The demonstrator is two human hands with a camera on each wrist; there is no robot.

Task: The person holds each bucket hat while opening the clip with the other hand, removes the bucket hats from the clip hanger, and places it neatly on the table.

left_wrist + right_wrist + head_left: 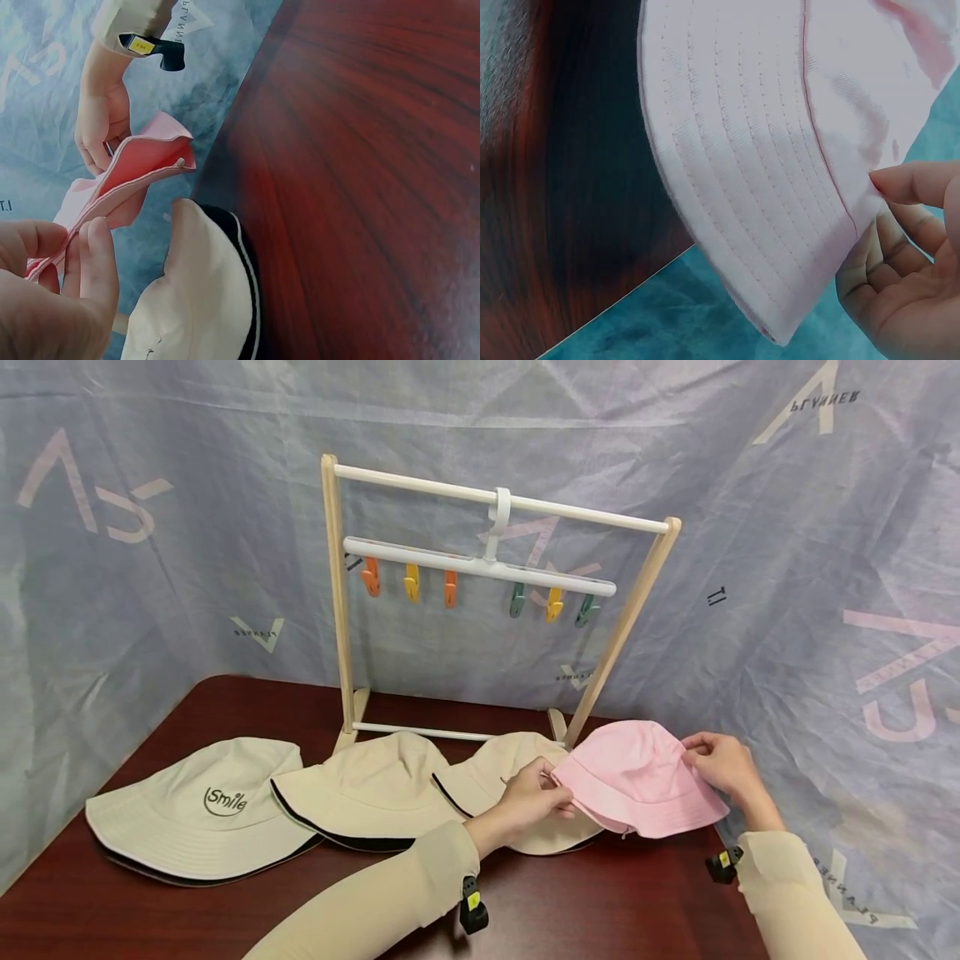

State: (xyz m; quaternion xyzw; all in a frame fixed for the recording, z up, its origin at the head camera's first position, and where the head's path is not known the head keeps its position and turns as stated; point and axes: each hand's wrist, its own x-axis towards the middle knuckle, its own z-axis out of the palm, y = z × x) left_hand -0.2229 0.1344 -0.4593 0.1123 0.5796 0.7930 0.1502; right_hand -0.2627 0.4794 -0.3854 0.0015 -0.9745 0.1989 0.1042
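Both hands hold a pink bucket hat above the right end of the table. My left hand pinches its brim at the left side; in the left wrist view the thumb and fingers close on the folded edge. On the opposite side my right hand pinches the fabric near the base of the crown, as the right wrist view shows with the hat's stitched brim. Behind the left hand lies a cream bucket hat with a dark underside, partly hidden by that hand and the pink hat.
Two more bucket hats lie leftward: a beige one and a pale one with "Smile" lettering. Behind them stands a wooden rack carrying a white hanger with several coloured clips. Grey printed cloth surrounds the dark red table.
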